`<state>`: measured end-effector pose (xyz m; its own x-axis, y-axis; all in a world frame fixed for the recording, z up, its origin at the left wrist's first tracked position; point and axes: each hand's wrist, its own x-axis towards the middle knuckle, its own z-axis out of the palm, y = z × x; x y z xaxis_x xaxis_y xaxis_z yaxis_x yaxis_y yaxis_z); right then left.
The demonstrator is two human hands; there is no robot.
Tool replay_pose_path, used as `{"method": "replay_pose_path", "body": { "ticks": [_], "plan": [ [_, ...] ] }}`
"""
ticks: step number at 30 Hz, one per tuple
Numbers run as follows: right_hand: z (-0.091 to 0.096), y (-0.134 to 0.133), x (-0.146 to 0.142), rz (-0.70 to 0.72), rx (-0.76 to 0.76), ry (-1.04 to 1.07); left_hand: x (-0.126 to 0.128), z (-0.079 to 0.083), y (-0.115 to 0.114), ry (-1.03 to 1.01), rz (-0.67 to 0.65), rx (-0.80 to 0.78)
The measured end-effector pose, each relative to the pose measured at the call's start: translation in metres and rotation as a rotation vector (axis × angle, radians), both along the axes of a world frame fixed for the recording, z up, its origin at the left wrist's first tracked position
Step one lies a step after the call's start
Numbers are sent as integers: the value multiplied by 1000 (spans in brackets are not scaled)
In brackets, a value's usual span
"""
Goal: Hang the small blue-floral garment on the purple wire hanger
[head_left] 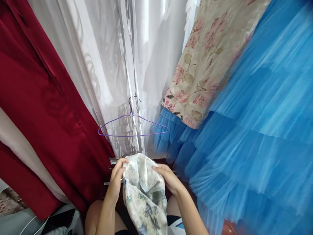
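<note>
A pale floral garment [145, 192] hangs down between my hands over my lap. My left hand [117, 178] is closed on its upper left edge. My right hand [170, 178] grips its upper right edge, fingers curled over the cloth. A purple wire hanger [133, 125] hangs just above and beyond my hands, in front of a sheer white curtain [110, 65]. The hanger carries nothing.
A dark red garment [44, 107] hangs on the left. A layered blue tulle skirt [256, 130] fills the right, with a beige flowered fabric [207, 58] above it. Grey and white items [49, 222] lie at lower left by my knee.
</note>
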<state>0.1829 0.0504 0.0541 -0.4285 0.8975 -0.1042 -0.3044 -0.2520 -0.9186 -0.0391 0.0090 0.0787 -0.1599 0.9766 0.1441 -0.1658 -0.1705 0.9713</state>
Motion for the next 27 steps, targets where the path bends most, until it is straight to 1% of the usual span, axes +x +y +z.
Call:
{"method": "replay_pose_path", "body": {
  "ticks": [1,2,3,4,6,7,8,10,11,13,14,15,16,17,18,20,22,23,25,27],
  "plan": [
    [7,0,0,-53,-27,67,-1,-3,0,139,22,-15],
    [14,-1,-1,-90,-40,121,1,-5,-3,249,12,-18],
    [20,-3,-3,-114,-37,156,7,-6,-7,312,-40,-6],
    [25,-5,-6,-131,-22,173,17,-7,-12,334,-127,11],
    [32,-11,-15,-180,28,170,43,-11,-26,328,-301,33],
    [34,-14,-20,-222,57,163,56,-16,-31,338,-339,36],
    [36,-16,-23,-271,84,158,68,-22,-36,364,-326,38],
    [39,-18,-26,-380,129,156,85,-43,-39,456,-206,37],
    [41,-17,-25,-442,152,160,88,-56,-37,503,-147,31],
    [43,-11,-18,-568,198,179,85,-80,-30,591,-92,-3],
    [44,-5,-12,-627,224,195,80,-89,-26,631,-86,-33],
    [44,2,-6,-680,254,216,72,-94,-21,665,-92,-58],
    [44,12,2,-720,285,238,63,-95,-18,686,-102,-67],
    [44,23,10,-752,327,248,54,-92,-15,696,-114,-59],
    [44,36,18,-777,373,247,45,-84,-13,697,-134,-36],
    [46,64,34,-806,477,197,30,-61,-10,687,-188,51],
    [53,92,46,-796,530,149,20,-35,-8,680,-207,143],
    [59,106,50,-773,557,116,16,-23,-7,675,-200,186],
    [74,129,52,-678,654,16,12,-5,-3,642,-179,259],
    [91,146,48,-518,780,-126,10,7,2,580,-168,302]
  ]
}}
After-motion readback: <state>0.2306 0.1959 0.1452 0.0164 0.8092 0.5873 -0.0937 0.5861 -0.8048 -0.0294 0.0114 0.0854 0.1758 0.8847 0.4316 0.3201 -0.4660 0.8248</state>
